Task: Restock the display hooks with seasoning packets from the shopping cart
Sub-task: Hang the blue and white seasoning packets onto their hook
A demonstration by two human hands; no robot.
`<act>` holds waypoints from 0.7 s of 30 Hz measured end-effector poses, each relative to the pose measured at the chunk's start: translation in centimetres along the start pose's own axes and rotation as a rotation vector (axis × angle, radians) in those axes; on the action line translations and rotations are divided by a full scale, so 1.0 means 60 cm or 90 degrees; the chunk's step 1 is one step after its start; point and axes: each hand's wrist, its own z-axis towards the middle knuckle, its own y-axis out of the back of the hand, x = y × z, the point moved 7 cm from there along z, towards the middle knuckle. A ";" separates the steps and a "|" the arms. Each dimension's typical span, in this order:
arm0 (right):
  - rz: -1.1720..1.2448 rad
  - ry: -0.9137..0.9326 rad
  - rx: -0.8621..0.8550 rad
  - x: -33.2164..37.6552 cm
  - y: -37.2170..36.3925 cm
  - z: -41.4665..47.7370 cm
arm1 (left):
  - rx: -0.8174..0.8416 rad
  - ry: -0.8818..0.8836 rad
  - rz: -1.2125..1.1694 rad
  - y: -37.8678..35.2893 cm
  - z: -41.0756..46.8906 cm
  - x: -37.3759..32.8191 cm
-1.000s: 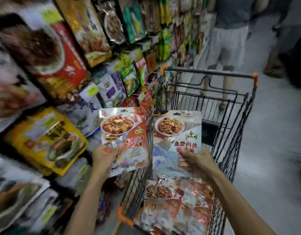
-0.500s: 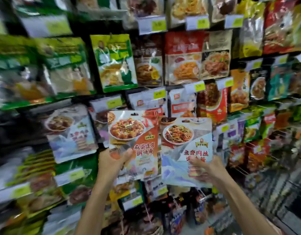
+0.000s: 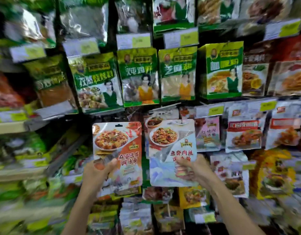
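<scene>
Orange foil is catching the light on the mapo tofu sauce packet (image 3: 119,150), which the left hand (image 3: 97,173) is pinching by its lower left edge, thumb in front, the other fingers hidden behind. Just beside it, the right hand (image 3: 195,168) is pinching a pale blue shredded pork sauce packet (image 3: 171,150), its fingers (image 3: 182,164) curling over the lower right corner. Both packets are standing upright above the fingers, faces toward the wearer, with the orange one's hang slot (image 3: 118,125) uppermost. They are probably being gripped low so the tops are free to meet a hook. Beyond the fingertips, hanging sauce packets (image 3: 243,133) are showing under yellow price tags (image 3: 210,110), with green seasoning bags (image 3: 139,77) higher still. The shopping cart is sitting out of view.
</scene>
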 end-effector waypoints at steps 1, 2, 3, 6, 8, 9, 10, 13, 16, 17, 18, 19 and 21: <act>0.008 0.002 0.002 0.002 -0.014 0.011 | -0.002 -0.002 0.007 0.010 0.011 0.005; 0.016 0.004 0.000 0.004 -0.024 0.021 | -0.003 -0.005 0.006 0.018 0.022 0.012; 0.021 0.004 -0.005 0.006 -0.031 0.032 | -0.006 -0.007 0.004 0.023 0.033 0.016; 0.045 0.000 -0.014 0.013 -0.041 0.057 | -0.020 -0.010 -0.007 0.033 0.058 0.031; 0.064 -0.002 -0.023 0.015 -0.039 0.070 | -0.013 -0.005 -0.017 0.030 0.067 0.037; 0.076 -0.001 -0.022 0.015 -0.037 0.076 | -0.016 0.000 -0.020 0.029 0.069 0.037; 0.085 0.001 -0.020 0.015 -0.036 0.082 | -0.020 0.004 -0.025 0.028 0.071 0.041; 0.073 0.001 -0.024 0.009 -0.030 0.098 | -0.017 0.002 -0.028 0.023 0.072 0.040; 0.060 -0.008 -0.025 0.006 -0.026 0.114 | -0.022 0.017 -0.018 0.023 0.074 0.041; 0.063 -0.013 -0.023 0.005 -0.026 0.119 | -0.023 0.028 -0.010 0.023 0.075 0.043; 0.066 -0.018 -0.020 0.003 -0.024 0.125 | -0.024 0.035 -0.006 0.023 0.076 0.046; 0.067 -0.023 -0.017 0.001 -0.023 0.131 | -0.028 0.039 0.000 0.025 0.076 0.048; 0.062 -0.033 -0.011 -0.003 -0.021 0.144 | -0.037 0.042 0.013 0.029 0.073 0.049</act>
